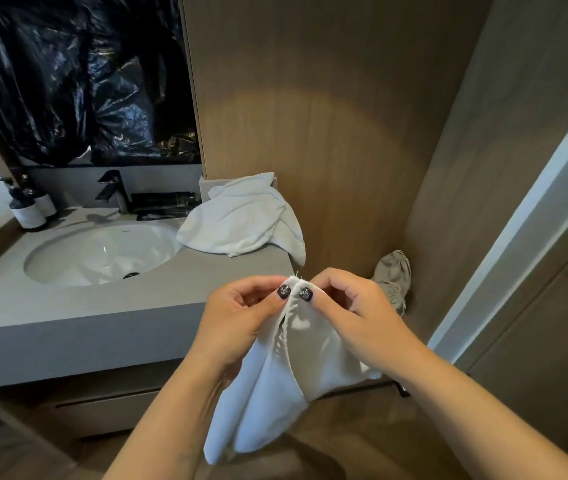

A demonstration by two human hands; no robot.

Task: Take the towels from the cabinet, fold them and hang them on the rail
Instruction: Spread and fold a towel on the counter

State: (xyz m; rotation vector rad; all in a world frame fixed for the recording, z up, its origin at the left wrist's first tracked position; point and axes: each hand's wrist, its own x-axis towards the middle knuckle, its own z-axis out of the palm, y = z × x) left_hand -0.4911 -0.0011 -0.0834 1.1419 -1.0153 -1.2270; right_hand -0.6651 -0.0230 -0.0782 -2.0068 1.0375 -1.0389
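Bathroom, grey vanity counter (67, 306) with a white oval sink (102, 254), black faucet (112, 190), two pump bottles (29, 209) at the back left, black plastic sheeting (67, 74) over the mirror area, wood-panel wall (310, 116) behind. A crumpled white towel (241, 216) sits on the counter's right end, one corner drooping over the edge. In front of the counter both hands hold a second white towel (268, 386) in the air: left hand (241, 317) and right hand (355, 313) each pinch the top hem between thumb and curled fingers, thumbs nearly touching at the middle, cloth hanging down in loose vertical folds with a frayed edge showing. A beige drawstring bag (393, 275) hangs or leans in the corner behind the right hand; cannot tell which. The rail is not clearly in view. Judgement: step in hand is finding corners to start the fold. To do it well, slide the pinches apart along the hem to the two corners, keep the hem taut and level, let the cloth drop flat, then bring corners together evenly. The frayed hem may snag, so keep the pinch firm.
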